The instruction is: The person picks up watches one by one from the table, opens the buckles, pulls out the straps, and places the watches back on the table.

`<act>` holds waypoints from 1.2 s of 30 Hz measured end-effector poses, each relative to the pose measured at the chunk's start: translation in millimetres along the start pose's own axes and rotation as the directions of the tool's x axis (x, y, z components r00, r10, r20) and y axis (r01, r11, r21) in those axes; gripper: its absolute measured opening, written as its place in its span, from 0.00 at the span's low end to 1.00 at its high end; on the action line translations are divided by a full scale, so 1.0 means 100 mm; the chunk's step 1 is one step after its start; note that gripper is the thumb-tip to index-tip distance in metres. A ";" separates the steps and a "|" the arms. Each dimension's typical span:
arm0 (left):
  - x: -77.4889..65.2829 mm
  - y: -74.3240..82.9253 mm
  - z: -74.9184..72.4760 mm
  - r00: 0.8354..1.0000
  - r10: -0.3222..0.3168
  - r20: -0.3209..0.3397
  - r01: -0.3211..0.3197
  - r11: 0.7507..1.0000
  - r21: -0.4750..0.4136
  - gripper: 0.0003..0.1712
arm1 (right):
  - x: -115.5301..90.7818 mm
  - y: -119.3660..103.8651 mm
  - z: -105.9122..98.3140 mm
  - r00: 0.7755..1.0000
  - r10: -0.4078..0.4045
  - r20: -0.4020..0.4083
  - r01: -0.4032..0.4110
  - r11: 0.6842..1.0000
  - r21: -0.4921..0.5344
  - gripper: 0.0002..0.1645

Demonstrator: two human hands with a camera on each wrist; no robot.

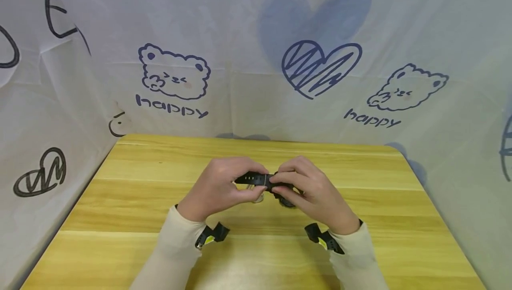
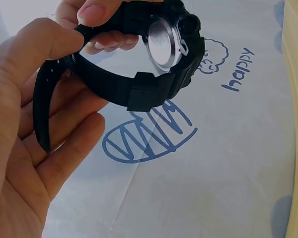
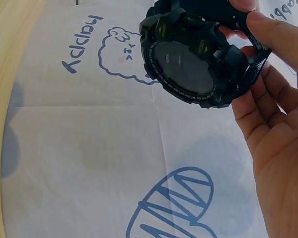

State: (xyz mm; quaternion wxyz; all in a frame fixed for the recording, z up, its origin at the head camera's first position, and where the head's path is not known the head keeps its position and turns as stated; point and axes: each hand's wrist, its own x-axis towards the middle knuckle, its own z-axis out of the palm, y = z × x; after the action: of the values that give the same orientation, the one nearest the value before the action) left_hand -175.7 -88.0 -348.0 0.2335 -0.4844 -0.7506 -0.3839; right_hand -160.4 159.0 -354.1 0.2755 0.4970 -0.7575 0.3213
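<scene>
One black digital wristwatch (image 3: 181, 69) is held up between the left hand (image 1: 222, 188) and the right hand (image 1: 310, 188), over the middle of the worktop (image 1: 120, 205). The left fingers pinch the strap (image 2: 107, 82), whose holed tail hangs before the palm; the right fingers grip the strap near the case. The case faces away from the left wrist's camera, its metal back showing there. Under the left thumb sits a small pale object (image 1: 259, 197), too hidden to identify. Wide stretches of worktop run from each hand out to the left and right edges. Beyond the knuckles the strip is narrower, ending at the far edge, where a printed cloth (image 1: 248, 28) rises. Cream sleeves (image 1: 172, 250) cross the near part.
</scene>
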 end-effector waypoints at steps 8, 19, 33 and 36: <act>0.00 -0.01 0.00 1.000 -0.003 0.010 0.003 1.000 0.002 0.14 | -0.02 0.01 -0.02 1.000 0.019 0.011 -0.019 1.000 -0.008 0.14; -0.01 -0.02 -0.03 0.999 -0.006 0.035 0.006 1.000 -0.004 0.13 | 0.00 0.01 -0.03 0.999 0.044 0.031 -0.045 0.999 0.001 0.14; -0.02 -0.02 -0.02 0.999 -0.039 0.037 0.038 0.999 0.024 0.13 | -0.03 0.01 -0.04 0.992 0.119 0.048 -0.118 0.993 -0.004 0.17; -0.02 0.00 -0.01 0.999 -0.034 0.020 0.033 0.999 0.042 0.13 | -0.03 0.00 -0.03 0.987 0.157 0.037 -0.156 0.988 -0.019 0.19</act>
State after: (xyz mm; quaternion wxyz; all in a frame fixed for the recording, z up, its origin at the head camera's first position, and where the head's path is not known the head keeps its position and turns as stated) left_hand -174.7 -89.8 -349.4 0.2295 -0.4708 -0.7688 -0.3669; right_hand -159.3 162.8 -354.2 0.2386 0.4399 -0.8019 0.3263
